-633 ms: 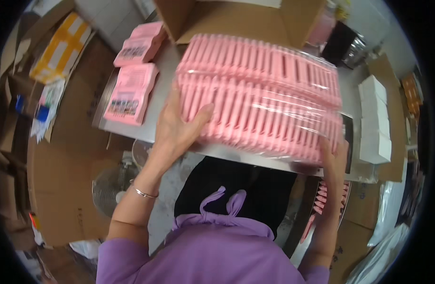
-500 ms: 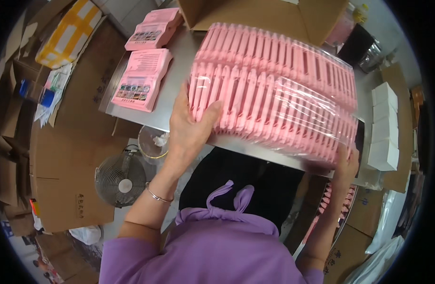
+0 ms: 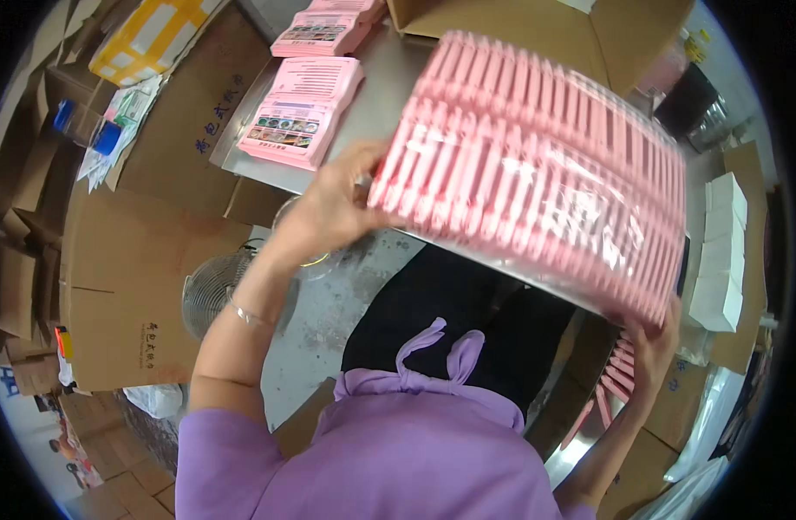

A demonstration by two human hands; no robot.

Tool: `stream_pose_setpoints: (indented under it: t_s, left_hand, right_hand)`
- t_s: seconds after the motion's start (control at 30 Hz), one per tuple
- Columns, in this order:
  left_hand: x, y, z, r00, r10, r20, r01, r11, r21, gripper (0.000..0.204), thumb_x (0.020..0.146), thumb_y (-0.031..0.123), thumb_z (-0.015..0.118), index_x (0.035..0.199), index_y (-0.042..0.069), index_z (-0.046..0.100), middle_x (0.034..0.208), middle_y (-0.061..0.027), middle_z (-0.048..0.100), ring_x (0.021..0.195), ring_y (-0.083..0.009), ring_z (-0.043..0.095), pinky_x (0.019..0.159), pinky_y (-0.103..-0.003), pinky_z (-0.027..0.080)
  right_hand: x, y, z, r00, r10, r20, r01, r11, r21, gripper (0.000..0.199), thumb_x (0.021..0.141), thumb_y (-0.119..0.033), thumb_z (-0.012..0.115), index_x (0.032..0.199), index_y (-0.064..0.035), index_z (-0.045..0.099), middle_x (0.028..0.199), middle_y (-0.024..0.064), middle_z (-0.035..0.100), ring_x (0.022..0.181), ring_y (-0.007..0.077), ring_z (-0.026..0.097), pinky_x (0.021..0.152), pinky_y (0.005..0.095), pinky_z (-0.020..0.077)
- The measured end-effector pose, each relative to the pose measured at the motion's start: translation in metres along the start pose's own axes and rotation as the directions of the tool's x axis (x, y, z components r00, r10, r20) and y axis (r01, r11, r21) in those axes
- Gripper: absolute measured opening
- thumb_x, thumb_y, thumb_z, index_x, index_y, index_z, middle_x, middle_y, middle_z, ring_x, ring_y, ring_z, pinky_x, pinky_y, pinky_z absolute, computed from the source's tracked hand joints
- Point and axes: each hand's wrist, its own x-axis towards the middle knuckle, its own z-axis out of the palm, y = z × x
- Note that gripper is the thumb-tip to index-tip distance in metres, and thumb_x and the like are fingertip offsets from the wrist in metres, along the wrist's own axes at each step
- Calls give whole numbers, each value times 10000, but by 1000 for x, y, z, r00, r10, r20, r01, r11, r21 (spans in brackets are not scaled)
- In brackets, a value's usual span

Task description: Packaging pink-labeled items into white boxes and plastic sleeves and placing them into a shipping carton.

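A large clear-wrapped pack of pink packets point(image 3: 537, 173), standing in two rows, is held up at a tilt over the metal table. My left hand point(image 3: 333, 204) grips its near left corner, thumb and fingers closed round the edge. At the lower right corner my right hand point(image 3: 654, 342) clasps the pack, with some of its fingers hidden beneath. Left of the pack, a stack of pink printed sleeves point(image 3: 303, 108) lies on the table, and a second pink stack point(image 3: 329, 28) sits behind it.
An open cardboard box point(image 3: 519, 30) stands at the table's far side. White small boxes point(image 3: 719, 251) line the right. Below on the left is a fan point(image 3: 212, 290) beside a big carton point(image 3: 129, 286). More pink packets point(image 3: 615, 381) lie low at the right, near my right forearm.
The pack has been raised and tilted, so its wrapped upper side faces me more. My left hand has shifted its hold on the left corner. The view has swung slightly left.
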Motion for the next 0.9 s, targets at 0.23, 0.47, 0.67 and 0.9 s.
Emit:
stream_pose_setpoints:
  t_s: [0.23, 0.47, 0.67, 0.9]
  left_hand:
    - [-22, 1, 27, 949, 227, -219, -149, 935, 323, 140, 705, -19, 777, 723, -40, 640, 696, -92, 570, 568, -187, 556, 518, -328, 444]
    - [27, -25, 99, 836, 517, -182, -410, 810, 419, 72, 748, -20, 649, 728, 12, 588, 697, -155, 590, 630, -365, 606, 566, -437, 508]
    - [25, -25, 41, 856, 513, 66, -477, 731, 488, 200, 734, -92, 566, 902, 12, 602, 898, -189, 619, 833, -390, 636, 718, -463, 520]
    - [96, 171, -66, 937, 287, 200, -317, 939, 136, 184, 778, -36, 551, 844, -4, 720, 748, -62, 697, 658, -125, 638, 600, -266, 513]
  right_hand:
    - [-44, 15, 17, 928, 7, -371, -34, 997, -67, 166, 851, -86, 719, 919, 60, 680, 952, 73, 642, 879, 174, 622, 790, 322, 489]
    - [27, 19, 74, 916, -44, -400, -19, 988, -152, 297, 838, -15, 633, 628, -2, 424, 586, -13, 396, 584, 83, 385, 541, 302, 342]
    - [12, 32, -10, 946, -48, -321, 3, 990, -140, 308, 844, -46, 624, 635, -77, 400, 601, -47, 375, 593, 46, 333, 520, 274, 286]
    - [89, -75, -198, 859, -4, -512, -2, 1000, -10, 315, 884, -136, 598, 630, -148, 414, 580, -82, 348, 488, 29, 308, 436, 253, 217]
